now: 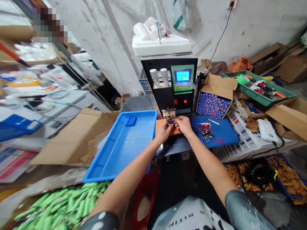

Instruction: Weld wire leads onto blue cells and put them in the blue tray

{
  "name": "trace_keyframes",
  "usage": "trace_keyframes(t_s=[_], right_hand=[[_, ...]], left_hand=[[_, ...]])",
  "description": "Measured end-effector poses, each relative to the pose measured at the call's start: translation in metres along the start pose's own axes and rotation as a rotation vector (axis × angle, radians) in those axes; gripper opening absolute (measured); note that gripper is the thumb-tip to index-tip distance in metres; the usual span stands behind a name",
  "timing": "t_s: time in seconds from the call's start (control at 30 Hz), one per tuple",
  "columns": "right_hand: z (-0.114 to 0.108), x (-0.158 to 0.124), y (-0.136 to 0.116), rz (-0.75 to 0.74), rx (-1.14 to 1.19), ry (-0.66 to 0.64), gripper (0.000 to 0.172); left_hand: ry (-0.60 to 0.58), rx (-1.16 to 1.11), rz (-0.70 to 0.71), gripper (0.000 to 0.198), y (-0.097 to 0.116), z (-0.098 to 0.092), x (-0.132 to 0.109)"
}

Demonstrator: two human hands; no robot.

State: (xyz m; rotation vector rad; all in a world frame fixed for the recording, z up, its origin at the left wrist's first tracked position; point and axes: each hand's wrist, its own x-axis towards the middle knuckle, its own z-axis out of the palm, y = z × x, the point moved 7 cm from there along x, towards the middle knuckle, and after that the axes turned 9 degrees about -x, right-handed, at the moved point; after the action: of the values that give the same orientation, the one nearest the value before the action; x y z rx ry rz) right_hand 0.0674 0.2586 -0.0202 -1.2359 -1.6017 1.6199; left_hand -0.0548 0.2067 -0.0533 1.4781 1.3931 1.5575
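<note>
Both my hands meet at the foot of a black spot-welding machine (171, 86) with a green panel and lit blue screen. My left hand (163, 130) and my right hand (183, 124) are closed together on a small blue battery cell (171, 121), holding it under the machine's welding pins over an orange pad (160, 125). A blue plastic tray (115, 150) lies to the left of my hands with a few blue cells (130, 121) at its far end. A blue mat (222, 134) on the right carries a heap of small red-and-silver parts (205, 130).
An open cardboard box (216, 95) packed with blue cells stands right of the machine. A green tray (259, 88) of tools is behind it. Green cells (59, 207) lie at lower left, yellow cells (285, 175) in a bin at lower right. Cardboard (72, 137) lies left.
</note>
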Motion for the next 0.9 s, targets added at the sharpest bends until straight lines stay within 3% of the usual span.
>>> trace_keyframes(t_s=[0.37, 0.6, 0.9], right_hand=[[0.001, 0.02, 0.01, -0.16, -0.261, 0.111, 0.031], [0.004, 0.015, 0.006, -0.166, -0.284, 0.136, 0.032], [0.004, 0.012, 0.005, -0.153, -0.256, 0.135, 0.034]], left_hand=[[0.083, -0.019, -0.124, 0.025, 0.003, -0.001, -0.001], [0.062, -0.043, -0.084, 0.022, 0.005, 0.0, -0.001], [0.079, -0.032, -0.14, 0.024, 0.007, -0.001, -0.002]])
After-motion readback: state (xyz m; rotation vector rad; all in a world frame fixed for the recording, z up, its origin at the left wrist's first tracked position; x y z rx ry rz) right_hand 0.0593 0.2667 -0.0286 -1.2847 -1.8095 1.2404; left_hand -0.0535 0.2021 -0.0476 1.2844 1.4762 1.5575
